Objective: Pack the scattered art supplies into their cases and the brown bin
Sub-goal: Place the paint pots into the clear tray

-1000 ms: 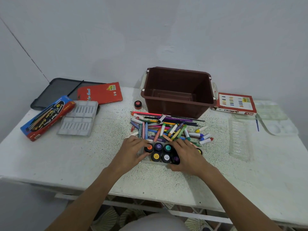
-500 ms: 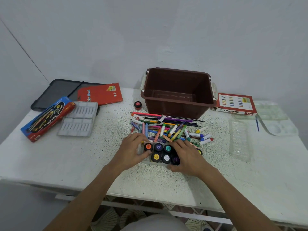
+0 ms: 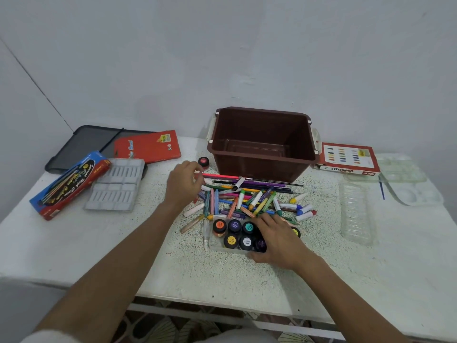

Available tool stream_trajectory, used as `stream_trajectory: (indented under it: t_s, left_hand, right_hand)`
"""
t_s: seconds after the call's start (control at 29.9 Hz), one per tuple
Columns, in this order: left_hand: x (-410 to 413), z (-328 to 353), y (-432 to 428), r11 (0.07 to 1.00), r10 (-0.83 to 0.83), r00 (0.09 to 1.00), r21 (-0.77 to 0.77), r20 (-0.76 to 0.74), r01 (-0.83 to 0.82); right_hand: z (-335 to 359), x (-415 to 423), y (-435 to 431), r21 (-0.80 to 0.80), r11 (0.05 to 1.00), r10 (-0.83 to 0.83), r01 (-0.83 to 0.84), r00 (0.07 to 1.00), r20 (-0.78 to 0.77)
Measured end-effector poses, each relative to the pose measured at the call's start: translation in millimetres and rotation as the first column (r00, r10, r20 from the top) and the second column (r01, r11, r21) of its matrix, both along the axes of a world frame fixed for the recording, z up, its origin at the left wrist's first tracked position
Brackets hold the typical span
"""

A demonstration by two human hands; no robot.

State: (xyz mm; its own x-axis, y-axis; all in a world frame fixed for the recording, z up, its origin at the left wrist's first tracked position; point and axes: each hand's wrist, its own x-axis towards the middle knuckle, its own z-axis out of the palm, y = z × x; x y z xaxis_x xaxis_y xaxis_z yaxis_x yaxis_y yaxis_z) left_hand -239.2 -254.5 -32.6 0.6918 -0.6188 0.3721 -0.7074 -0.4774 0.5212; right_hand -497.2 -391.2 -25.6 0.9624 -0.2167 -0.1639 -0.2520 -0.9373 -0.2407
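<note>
— Hands first: what did mine hold?
— Your right hand [image 3: 277, 240] gripped the paint-pot tray [image 3: 222, 248] at its right end, thumb on the near edge.
— The left?
— Your left hand [image 3: 184, 184] hung curled over the left end of the crayon pile [image 3: 237, 204], too blurred to tell its hold. The brown bin [image 3: 259, 167] stood just beyond.

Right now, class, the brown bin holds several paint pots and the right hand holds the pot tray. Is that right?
No. The head view shows no paint pots in the brown bin; they sit in the pot tray, which the right hand holds.
</note>
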Motion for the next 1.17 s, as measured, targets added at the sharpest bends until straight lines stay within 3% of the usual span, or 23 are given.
stream_trajectory:
  t_s: [0.13, 0.23, 0.4, 0.63, 0.77, 0.97, 1.17]
  left_hand:
    - [21.7, 4.8, -22.8, 0.980, 0.088, 0.995, 0.183, -0.037, -0.080]
    - [33.6, 2.9, -37.3, 0.949, 0.080, 0.993, 0.312, -0.088, -0.048]
    - [39.7, -5.0, -51.6, 0.921, 0.020, 0.992, 0.389, -0.125, 0.031]
    - [32.5, -6.5, -46.3, 0.951, 0.136, 0.986, 0.291, -0.092, -0.104]
    - [19.5, -7.9, -27.8, 0.987, 0.155, 0.976, 0.061, -0.151, -0.147]
    - [-20.4, 4.8, 8.4, 0.992, 0.075, 0.966, -0.083, -0.249, -0.098]
    - [-59.5, 16.6, 48.5, 0.986, -0.165, 0.922, -0.088, -0.350, 0.143]
  right_hand:
    - [0.0, -0.3, 0.7, -0.029, 1.000, 0.007, -0.007, 1.000, -0.011]
    - [0.1, -0.3, 0.4, -0.025, 1.000, 0.008, -0.008, 1.000, -0.010]
    - [-2.2, -0.4, -0.2, -0.032, 0.999, 0.010, -0.010, 1.000, 0.002]
    - [-3.6, -0.7, -1.9, -0.017, 1.000, 0.006, -0.006, 1.000, 0.010]
    - [-2.5, -0.9, -2.4, -0.011, 1.000, 0.009, -0.009, 1.000, 0.006]
    - [-1.0, -0.7, -2.4, -0.014, 1.000, 0.010, -0.011, 1.000, -0.005]
    - [-2.0, 0.1, -2.0, -0.011, 1.000, 0.006, -0.006, 1.000, -0.005]
